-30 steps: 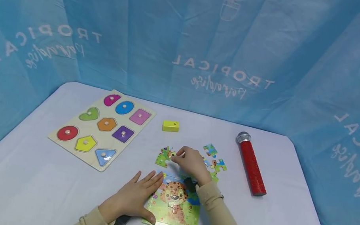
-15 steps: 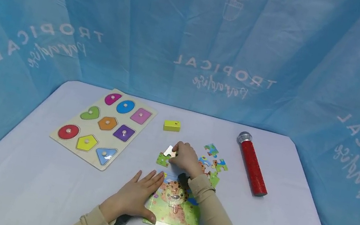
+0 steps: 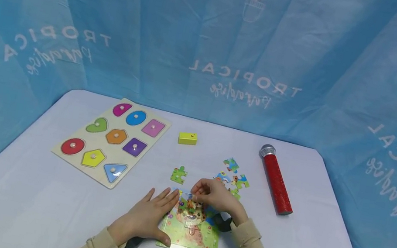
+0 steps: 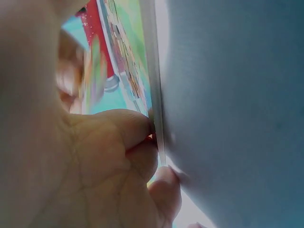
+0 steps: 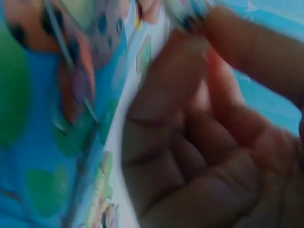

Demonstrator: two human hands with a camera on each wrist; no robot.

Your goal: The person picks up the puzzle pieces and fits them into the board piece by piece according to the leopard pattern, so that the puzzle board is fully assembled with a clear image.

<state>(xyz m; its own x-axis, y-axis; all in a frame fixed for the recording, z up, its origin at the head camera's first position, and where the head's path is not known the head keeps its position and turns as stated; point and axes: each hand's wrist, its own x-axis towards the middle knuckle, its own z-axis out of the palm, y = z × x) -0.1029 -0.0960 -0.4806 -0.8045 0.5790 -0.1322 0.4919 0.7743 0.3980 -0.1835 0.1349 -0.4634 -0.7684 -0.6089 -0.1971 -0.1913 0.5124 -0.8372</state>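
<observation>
A jigsaw board (image 3: 187, 241) with a spotted leopard cub on a green ground lies at the front middle of the table. My left hand (image 3: 150, 218) rests at its left edge, fingers spread; in the left wrist view its fingertips touch the board's side. Above the upper part of the board, my right hand (image 3: 217, 196) pinches a jigsaw piece (image 3: 189, 206) between thumb and fingers. Only a blurred bit of that piece shows in the right wrist view. One green jigsaw piece (image 3: 179, 175) lies alone behind the board; several more jigsaw pieces (image 3: 241, 181) are grouped to its right.
A wooden shape board (image 3: 123, 128) with knobbed coloured shapes lies at the left. Behind the loose pieces sits a yellow block (image 3: 187, 139). To the right is a red toy microphone (image 3: 278, 184). Blue curtains (image 3: 213, 42) enclose the white table's back and sides.
My right hand has picked up a jigsaw piece from beside the green one and brought it down over the board. The left hand stays where it was.
</observation>
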